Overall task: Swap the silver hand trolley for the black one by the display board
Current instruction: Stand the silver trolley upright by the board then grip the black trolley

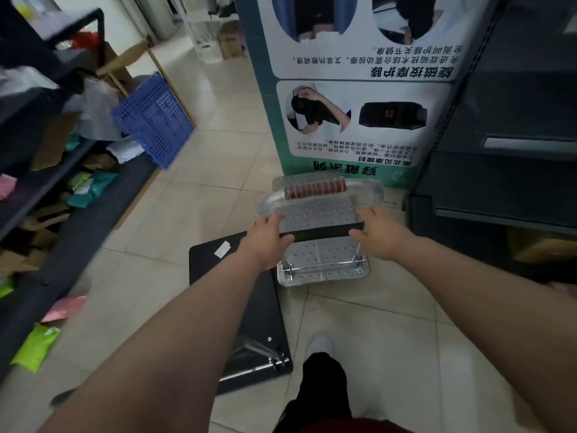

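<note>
The silver hand trolley [324, 260], a perforated metal platform, lies on the floor tiles at the foot of the display board [359, 120]. Its curved handle with a red-and-black ribbed grip [315, 189] looks blurred above the platform's far end. The black trolley's flat platform [249, 307] lies on the floor just left of it and nearer to me, partly under my left arm. My left hand [268, 242] and my right hand [381, 235] each grip one end of a black padded handle bar [321, 234] above the silver platform. Which trolley that bar belongs to I cannot tell.
Dark shelving [46, 198] with packets, boxes and a tilted blue perforated crate [153, 120] lines the left. A dark shelf unit [505, 151] stands on the right beside the board. My foot [321, 345] is on the tiles behind the trolleys. White baskets and cartons stand down the aisle.
</note>
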The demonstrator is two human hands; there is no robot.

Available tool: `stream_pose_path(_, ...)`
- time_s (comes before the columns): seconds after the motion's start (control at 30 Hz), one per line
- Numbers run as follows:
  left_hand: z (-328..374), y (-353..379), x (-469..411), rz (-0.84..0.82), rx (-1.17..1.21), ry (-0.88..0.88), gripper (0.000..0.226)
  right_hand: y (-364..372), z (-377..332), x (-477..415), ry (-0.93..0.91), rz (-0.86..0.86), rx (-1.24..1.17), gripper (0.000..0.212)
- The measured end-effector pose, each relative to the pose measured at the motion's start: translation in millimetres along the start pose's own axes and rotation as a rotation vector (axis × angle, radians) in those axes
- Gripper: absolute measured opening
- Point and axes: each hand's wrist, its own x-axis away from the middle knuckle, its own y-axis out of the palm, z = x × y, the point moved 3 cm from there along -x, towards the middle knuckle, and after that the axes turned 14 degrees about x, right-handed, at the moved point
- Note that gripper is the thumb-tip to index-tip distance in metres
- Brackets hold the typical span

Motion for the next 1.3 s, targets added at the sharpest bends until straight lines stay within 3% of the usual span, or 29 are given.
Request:
stream_pose_path(0.2,-10,-27,-75,0.048,-0.039,-0.039,0.067,-14,4,-71,0.035,0.076,0.087,0.053)
stream_pose_path(0.4,-18,-21,-133,-0.087,-0.15,-0.016,0.066,-7,3,-122,0.034,0.059,0.095,0.059)
stream_pose_path(0.53,-23,-6,-152,-0.199,-0.136,-0.052,0.056,-2,10,-138,0.033,0.027,0.125,0.052)
stream_pose_path(0.7,-24,19,-149,-0.259,-0.24,-0.086,0.042,0,25,-135,0.008,-0.049,0.247,0.044)
stream_pose_path(0.8,-24,33,-141,-0.215,-0.178,-0.088,0.035,9,30,-125,0.018,-0.073,0.185,0.04)
stream_pose_path(1.03,-22,55,-105,-0.142,-0.134,-0.089,0.048,27,43,-87,0.011,-0.063,0.111,0.037)
stream_pose_path(1.3,-12,67,-73,-0.12,-0.174,-0.095,0.036,38,49,-52,0.035,-0.062,0.085,0.033)
